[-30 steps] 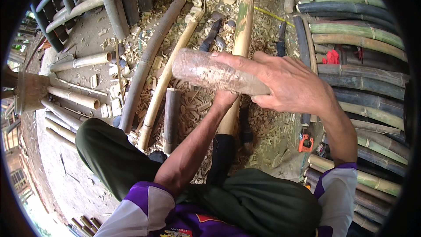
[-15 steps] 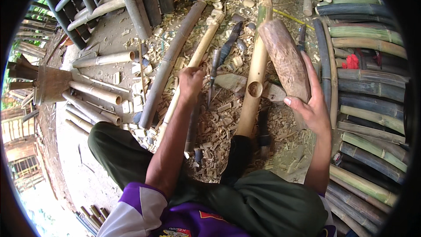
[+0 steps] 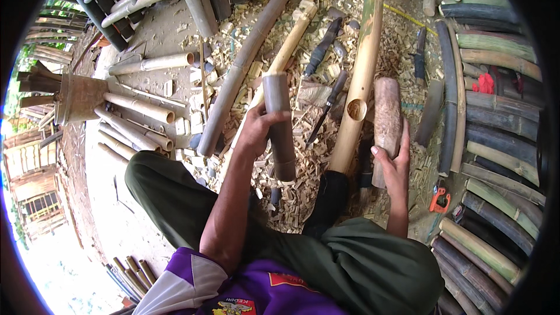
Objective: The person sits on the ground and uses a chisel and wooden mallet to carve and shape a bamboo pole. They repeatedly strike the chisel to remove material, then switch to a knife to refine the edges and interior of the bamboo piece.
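My left hand (image 3: 256, 133) is closed around a short dark bamboo piece (image 3: 279, 125), held nearly upright above the wood chips. In my right hand (image 3: 394, 166) is a worn wooden mallet (image 3: 387, 108), gripped from its right side. Between the two lies a long pale bamboo pole (image 3: 366, 52), with a round hole (image 3: 356, 109) cut in its near part. A dark foot covering (image 3: 328, 201) rests against the pole's near end. Just left of the pole, a knife (image 3: 328, 108) lies on the chips. Behind it is a dark wrapped tool (image 3: 324, 46).
A grey bamboo pole (image 3: 245, 70) and a thin pale pole (image 3: 291, 41) lie left of my left hand. Stacked bamboo lengths (image 3: 501, 102) line the right side. An orange tool (image 3: 440, 198) lies near them. Another dark-handled tool (image 3: 420, 55) sits beyond the mallet.
My left hand has picked up the short dark bamboo piece from among the chips. The mallet has come down and stands straighter in my right hand. The whole view has shifted slightly.
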Demonstrator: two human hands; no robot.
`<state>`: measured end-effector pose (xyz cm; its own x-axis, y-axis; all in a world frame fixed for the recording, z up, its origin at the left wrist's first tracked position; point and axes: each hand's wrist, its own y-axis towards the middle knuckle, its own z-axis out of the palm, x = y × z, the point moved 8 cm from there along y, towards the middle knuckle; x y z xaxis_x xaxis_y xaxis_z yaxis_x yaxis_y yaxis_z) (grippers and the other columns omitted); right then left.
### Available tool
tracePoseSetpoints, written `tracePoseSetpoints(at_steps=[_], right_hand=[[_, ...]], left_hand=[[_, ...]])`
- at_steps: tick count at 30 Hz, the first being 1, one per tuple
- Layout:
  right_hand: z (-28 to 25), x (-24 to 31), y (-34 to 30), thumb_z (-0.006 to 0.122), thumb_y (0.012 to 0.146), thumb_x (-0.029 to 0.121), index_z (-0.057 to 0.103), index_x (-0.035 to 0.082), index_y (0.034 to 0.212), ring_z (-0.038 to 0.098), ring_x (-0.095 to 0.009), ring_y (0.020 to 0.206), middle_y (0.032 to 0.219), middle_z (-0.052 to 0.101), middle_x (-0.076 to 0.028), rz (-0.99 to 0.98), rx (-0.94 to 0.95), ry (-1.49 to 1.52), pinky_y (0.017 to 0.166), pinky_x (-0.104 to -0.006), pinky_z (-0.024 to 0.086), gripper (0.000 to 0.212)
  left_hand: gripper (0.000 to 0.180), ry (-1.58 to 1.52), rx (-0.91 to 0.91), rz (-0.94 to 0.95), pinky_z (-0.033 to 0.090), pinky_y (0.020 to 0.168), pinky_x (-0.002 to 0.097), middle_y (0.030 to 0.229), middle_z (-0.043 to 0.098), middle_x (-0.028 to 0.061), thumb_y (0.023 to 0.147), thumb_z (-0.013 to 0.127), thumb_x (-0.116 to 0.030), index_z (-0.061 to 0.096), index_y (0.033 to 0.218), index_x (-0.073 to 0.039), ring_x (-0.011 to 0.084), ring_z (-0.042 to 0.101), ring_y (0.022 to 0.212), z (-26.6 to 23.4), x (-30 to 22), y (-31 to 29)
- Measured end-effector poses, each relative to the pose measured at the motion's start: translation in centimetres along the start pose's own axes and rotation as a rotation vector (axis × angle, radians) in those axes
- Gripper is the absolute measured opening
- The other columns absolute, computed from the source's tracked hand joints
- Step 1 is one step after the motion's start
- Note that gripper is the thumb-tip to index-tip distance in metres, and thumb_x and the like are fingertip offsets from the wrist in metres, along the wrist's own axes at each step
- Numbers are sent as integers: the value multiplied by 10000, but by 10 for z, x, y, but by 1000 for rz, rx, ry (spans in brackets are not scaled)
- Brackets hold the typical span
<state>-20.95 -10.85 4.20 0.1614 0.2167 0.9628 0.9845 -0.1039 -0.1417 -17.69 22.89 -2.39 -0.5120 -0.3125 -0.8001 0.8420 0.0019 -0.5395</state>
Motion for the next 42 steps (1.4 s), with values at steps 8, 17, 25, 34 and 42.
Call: tracePoseSetpoints(at_steps=[8,17,25,34,42], right_hand=[[-65,-55,9,724,876,164,245,145,1594,536,-444,1223,1397,504,-267,202,-281,-881,1051,-462,428,863],[57,35,17,683,919,282,396,-32,1449,570,-231,1218,1318,586,-136,50,325,354,1073,-388,424,680],[75,3,1,608,944,387,527,-35,1298,674,-287,894,1056,656,-184,376,420,1197,739,-420,593,557],[75,-13,-8,608,937,387,444,-1,1392,678,-264,856,1083,645,-177,388,378,1081,692,-400,590,621],[77,-13,-14,700,882,296,465,-1,1308,667,-217,724,981,628,-151,385,409,1131,577,-345,585,570]], left_hand=[[591,-343,246,-125,500,966,465,1143,598,117,851,757,-203,471,1342,-38,253,602,1051,99,-42,26],[685,-391,427,-81,446,1027,462,1320,555,146,931,708,-405,445,1451,-43,277,494,1274,181,-50,34],[535,1082,-131,338,555,761,474,998,637,221,755,738,-76,490,1227,-24,364,662,864,102,27,35],[256,920,-393,388,550,549,423,807,679,162,893,540,57,566,1123,-51,252,661,638,36,27,31],[556,978,-161,285,588,818,412,1081,681,176,803,846,-302,573,1198,-20,265,684,951,63,-2,29]])
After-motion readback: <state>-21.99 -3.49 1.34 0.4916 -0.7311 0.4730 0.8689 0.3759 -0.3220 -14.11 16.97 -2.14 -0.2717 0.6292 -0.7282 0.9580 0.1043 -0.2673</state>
